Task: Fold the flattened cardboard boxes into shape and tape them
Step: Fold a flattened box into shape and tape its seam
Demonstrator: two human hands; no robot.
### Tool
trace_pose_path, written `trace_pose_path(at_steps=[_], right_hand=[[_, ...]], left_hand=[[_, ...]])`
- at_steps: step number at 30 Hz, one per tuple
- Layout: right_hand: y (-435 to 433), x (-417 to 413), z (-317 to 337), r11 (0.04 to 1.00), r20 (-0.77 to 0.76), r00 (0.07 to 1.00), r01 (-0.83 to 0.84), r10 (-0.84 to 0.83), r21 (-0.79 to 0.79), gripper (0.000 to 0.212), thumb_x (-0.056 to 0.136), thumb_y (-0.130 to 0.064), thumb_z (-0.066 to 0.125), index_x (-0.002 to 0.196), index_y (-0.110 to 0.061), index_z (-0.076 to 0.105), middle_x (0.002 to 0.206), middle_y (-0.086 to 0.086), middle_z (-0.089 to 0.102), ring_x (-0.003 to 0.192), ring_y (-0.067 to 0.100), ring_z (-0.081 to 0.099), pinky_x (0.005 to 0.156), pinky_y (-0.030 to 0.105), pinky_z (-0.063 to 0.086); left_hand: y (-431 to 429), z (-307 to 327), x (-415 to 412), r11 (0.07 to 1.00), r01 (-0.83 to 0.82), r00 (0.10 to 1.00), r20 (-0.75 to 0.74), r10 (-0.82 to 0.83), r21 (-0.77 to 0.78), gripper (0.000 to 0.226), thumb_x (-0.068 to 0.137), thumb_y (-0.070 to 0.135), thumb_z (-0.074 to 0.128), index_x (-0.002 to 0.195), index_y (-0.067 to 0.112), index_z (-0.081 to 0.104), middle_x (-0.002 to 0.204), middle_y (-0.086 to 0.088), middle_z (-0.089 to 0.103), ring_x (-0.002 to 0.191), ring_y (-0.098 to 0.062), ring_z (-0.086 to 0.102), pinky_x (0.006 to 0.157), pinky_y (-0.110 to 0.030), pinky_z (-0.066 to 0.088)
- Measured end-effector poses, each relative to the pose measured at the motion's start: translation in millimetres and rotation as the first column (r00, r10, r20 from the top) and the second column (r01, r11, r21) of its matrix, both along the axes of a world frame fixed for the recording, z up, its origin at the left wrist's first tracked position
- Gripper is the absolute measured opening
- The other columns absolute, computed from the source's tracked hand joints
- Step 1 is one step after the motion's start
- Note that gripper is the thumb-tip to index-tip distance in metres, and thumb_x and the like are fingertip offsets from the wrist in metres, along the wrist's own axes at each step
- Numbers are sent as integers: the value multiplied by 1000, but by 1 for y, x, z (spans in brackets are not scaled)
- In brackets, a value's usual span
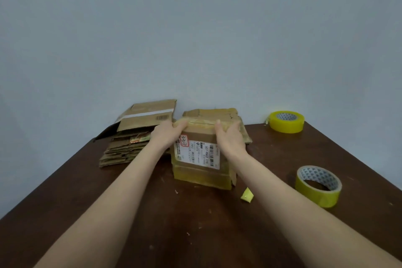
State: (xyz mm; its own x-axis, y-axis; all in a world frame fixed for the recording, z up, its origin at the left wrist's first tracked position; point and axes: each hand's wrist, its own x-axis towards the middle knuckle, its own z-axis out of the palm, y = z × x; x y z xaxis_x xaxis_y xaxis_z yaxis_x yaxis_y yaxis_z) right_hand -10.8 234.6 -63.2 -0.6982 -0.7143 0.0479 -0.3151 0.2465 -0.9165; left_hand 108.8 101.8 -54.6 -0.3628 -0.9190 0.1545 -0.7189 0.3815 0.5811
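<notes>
A folded cardboard box [201,159] with a white shipping label and yellowish tape stands in the middle of the dark wooden table [195,224]. My left hand [168,134] holds its upper left edge, fingers curled over the top. My right hand [230,136] holds the upper right edge the same way. A pile of flattened boxes [124,148] lies to the left, with one bigger flattened box [148,116] leaning on top of it. More flattened cardboard [221,113] lies behind the box.
Two yellow tape rolls are on the right: one [317,186] near the box, one [286,121] at the far right corner. A small yellow tape scrap [247,196] lies in front of the box. A pale wall rises behind the table.
</notes>
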Motion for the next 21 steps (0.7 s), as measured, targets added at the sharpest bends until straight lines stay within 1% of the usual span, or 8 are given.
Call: trace_pose_path(at_steps=[3,6,10,13,15,17,19,21], right_hand=[[-10,-5,0,997,21,998,65,-66,39,65,100,-41,35,151,-7,13,143,18,45,120,36,53,94,46,48],[-8,-8,3,998,44,997,58,-59,22,46,99,-31,40,137,-4,41,127,14,57,108,31,57,80,36,46],[8,-11,7,999,110,993,40,-39,-12,52,89,-43,54,130,-11,48,121,8,59,105,27,56,84,38,48],[19,-7,14,995,136,990,35,-22,-95,72,71,-55,71,126,-13,51,120,3,59,108,24,56,92,45,49],[24,-1,19,990,114,993,29,-13,-136,70,73,-49,76,127,-15,49,122,2,54,112,24,53,95,45,47],[27,9,20,984,63,997,-27,39,-174,71,74,-44,78,132,-17,48,126,2,53,115,23,52,97,45,46],[25,27,23,965,67,987,-124,143,-232,74,71,-41,81,135,-17,51,127,-1,56,115,21,55,99,45,47],[21,44,27,930,92,963,-215,252,-299,68,68,-36,83,129,-17,60,121,-2,64,108,17,61,96,41,51]], left_hand=[[1,-3,-1,999,-36,998,-43,38,41,66,85,67,45,110,8,60,108,-10,65,102,-29,61,83,-35,48],[5,-7,4,992,-93,974,-197,108,84,48,92,52,43,71,10,54,85,-9,66,82,-28,61,69,-34,45],[27,-7,18,989,-129,951,-275,142,68,46,98,39,37,60,13,41,70,-6,55,67,-24,50,61,-32,35],[50,-5,38,986,-163,943,-291,160,15,39,98,41,36,80,12,53,81,-2,59,76,-22,54,69,-35,40],[63,-3,55,977,-210,919,-334,209,32,40,96,49,37,104,15,56,97,1,60,91,-22,55,78,-36,41],[75,0,73,966,-250,893,-371,257,66,53,93,60,35,118,18,55,110,0,60,102,-22,53,82,-36,39],[81,6,94,953,-300,883,-366,293,40,63,92,64,31,121,15,57,113,-4,62,103,-23,55,83,-37,37],[83,10,116,938,-347,862,-396,317,-6,62,91,65,35,111,14,64,101,-6,66,101,-26,59,83,-37,40]])
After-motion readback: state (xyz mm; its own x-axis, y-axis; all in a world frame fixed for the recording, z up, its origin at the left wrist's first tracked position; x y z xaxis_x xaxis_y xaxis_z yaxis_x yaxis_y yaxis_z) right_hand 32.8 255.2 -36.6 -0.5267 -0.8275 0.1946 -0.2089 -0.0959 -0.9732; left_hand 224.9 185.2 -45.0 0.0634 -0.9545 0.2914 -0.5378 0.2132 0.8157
